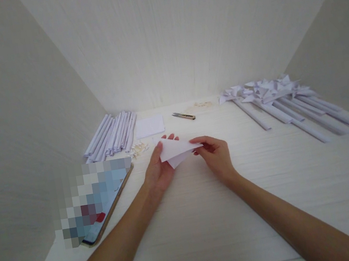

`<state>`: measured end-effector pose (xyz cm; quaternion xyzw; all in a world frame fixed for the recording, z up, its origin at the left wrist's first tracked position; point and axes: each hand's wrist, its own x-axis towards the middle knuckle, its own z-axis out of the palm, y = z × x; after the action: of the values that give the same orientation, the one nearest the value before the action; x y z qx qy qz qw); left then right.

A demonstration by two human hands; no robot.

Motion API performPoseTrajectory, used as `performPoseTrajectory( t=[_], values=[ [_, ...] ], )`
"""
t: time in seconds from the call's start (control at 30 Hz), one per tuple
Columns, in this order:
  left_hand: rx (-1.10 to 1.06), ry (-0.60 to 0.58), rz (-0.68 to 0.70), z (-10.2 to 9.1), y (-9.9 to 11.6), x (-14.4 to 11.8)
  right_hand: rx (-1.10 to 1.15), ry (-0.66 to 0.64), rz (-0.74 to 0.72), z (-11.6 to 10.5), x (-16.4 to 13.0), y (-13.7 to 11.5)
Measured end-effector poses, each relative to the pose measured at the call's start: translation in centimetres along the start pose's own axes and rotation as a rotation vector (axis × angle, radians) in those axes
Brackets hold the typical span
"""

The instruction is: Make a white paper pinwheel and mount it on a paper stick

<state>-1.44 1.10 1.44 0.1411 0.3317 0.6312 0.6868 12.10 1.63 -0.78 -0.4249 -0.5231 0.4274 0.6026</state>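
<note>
A white sheet of paper (177, 148), partly folded over, is held above the table between both hands. My left hand (160, 163) grips its left end, thumb on top and fingers underneath. At the paper's right corner, my right hand (213, 153) pinches the edge between thumb and fingers. Beyond the hands lies a small stack of white paper squares (149, 126). Thread snips (184, 116) with a tan handle rest to the right of that stack. Small pale sticks or picks (138, 149) are scattered just left of my left hand.
Rolled paper tubes (112, 133) are piled at the back left. On the right lie several paper pinwheels (264, 90) on paper-tube handles (277, 112). A phone (113, 206), partly blurred out, lies at the left. More tiny pale bits (202, 105) are near the back wall (162, 53).
</note>
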Motion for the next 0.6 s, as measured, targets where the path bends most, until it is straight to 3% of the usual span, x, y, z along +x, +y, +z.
performPoseTrajectory(
  t=[0.2, 0.37, 0.6],
  values=[
    [0.026, -0.021, -0.045, -0.24, 0.11, -0.2, -0.028, -0.06, 0.004, 0.0, -0.04, -0.85],
    [0.065, -0.096, -0.055, -0.1, -0.03, -0.44, 0.084, -0.029, 0.18, -0.08, 0.17, -0.25],
    [0.152, -0.124, 0.069, -0.05, -0.26, -0.34, 0.385, -0.036, 0.406, 0.24, 0.27, -0.26]
  ],
)
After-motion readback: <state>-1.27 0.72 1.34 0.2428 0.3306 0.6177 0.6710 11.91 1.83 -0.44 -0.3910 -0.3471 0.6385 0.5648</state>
